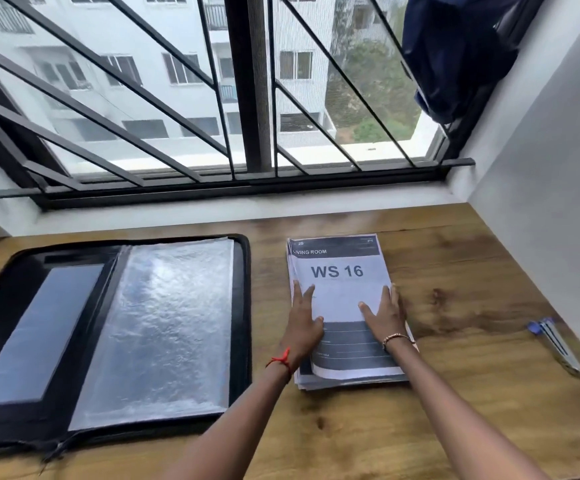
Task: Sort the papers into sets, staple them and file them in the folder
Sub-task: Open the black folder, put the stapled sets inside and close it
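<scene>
Pressing down on the stack of papers [337,271], both grips lie flat with fingers straight, curled round nothing. The left grip [304,320] rests along the stack's left edge, its thumb on the top sheet. The right grip [385,313] rests over the right edge, its thumb likewise on the sheet and its fingers pointing to the far side. A red thread [281,360] circles the left wrist and a bead bracelet [397,338] the right.

The top sheet reads "WS 16" under a dark band marked "LIVING ROOM". The stack lies on the wooden counter [454,410], right of centre, with its lower sheets slightly fanned at the near edge.

To the left, apart from the stack with bare wood between, a black zip folder [241,323] lies open flat, with a clear plastic sleeve on its right half. A small blue-and-silver tool [555,344] lies far to the right, close to the wall; I cannot tell what it is.

Beyond the far edge stands a barred window [247,98], with dark blue cloth [454,53] hanging at its right corner.
</scene>
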The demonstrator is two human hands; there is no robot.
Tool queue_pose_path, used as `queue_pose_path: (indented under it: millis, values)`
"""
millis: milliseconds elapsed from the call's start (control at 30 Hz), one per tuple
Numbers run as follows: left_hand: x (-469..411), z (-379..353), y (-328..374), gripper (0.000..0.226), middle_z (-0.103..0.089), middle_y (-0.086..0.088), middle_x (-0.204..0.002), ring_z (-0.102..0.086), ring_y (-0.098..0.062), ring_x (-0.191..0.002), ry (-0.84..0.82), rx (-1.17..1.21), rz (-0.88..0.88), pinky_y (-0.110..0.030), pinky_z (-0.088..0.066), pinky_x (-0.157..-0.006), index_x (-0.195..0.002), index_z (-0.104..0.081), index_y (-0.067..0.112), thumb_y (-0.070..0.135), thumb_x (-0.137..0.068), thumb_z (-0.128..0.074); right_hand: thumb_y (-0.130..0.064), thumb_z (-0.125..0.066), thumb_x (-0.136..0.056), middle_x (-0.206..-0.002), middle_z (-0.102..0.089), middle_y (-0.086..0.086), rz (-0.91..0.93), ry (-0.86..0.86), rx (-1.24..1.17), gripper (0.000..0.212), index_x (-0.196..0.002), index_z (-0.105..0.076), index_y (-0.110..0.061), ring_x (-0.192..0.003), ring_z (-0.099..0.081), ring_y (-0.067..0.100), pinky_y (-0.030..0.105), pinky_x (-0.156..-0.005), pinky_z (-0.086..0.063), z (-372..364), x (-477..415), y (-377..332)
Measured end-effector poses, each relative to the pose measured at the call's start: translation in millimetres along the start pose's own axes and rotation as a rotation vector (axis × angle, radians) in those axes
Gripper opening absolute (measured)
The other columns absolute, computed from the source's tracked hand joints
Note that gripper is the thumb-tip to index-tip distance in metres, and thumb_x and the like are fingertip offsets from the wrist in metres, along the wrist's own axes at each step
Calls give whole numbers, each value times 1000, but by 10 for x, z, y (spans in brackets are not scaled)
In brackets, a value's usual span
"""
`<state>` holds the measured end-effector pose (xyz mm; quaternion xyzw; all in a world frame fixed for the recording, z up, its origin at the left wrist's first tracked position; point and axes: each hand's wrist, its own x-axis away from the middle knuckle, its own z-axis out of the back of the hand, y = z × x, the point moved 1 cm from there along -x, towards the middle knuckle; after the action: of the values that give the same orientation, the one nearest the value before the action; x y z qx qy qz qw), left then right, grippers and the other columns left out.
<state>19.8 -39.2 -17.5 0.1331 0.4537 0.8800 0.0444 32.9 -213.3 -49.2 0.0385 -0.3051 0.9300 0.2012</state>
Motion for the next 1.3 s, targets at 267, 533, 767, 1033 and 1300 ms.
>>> queue_pose_path:
  millis: [267,533,767,1033,1300]
  values:
    - [-59,137,18,45,-55,-9,-121,-57,-18,-102,201,541,164,-30,-49,-90,-124,-43,2,-10,-82,-53,-25,-62,-86,-152,-17,18,-17,20,-93,69,-139,-29,4,-140,-18,30,33,-113,-20,50,-21,1]
    - [-91,111,45,43,-46,-5,-117,-43,-22,-113,213,331,190,-37,-41,-101,-114,-54,11,-2,-74,-47,-22,-65,-83,-138,-39,16,-70,113,-138,60,-135,-41,-5,-128,-35,33,42,-107,-30,202,-93,-14]
    - [-73,72,44,40,-56,-8,-110,-53,-22,-104,246,338,105,-29,-45,-87,-111,-54,4,-13,-76,-45,-16,-66,-80,-132,-44,17,-123,200,-221,55,-130,-46,-5,-125,-38,34,43,-104,-28,236,-114,-23]
    - [-71,116,25,48,-50,1,-111,-55,-19,-105,257,447,39,-22,-48,-80,-128,-33,11,-1,-87,-54,-22,-67,-81,-130,-45,18,-160,210,-228,53,-128,-50,-4,-125,-36,35,45,-104,-25,215,-184,-40]
    - [-135,102,25,34,-50,-4,-127,-55,-20,-111,119,548,45,-36,-51,-91,-126,-46,19,3,-96,-41,-23,-67,-77,-120,-48,20,-185,285,-75,39,-109,-60,-2,-115,-36,34,41,-94,-27,168,-198,-132]
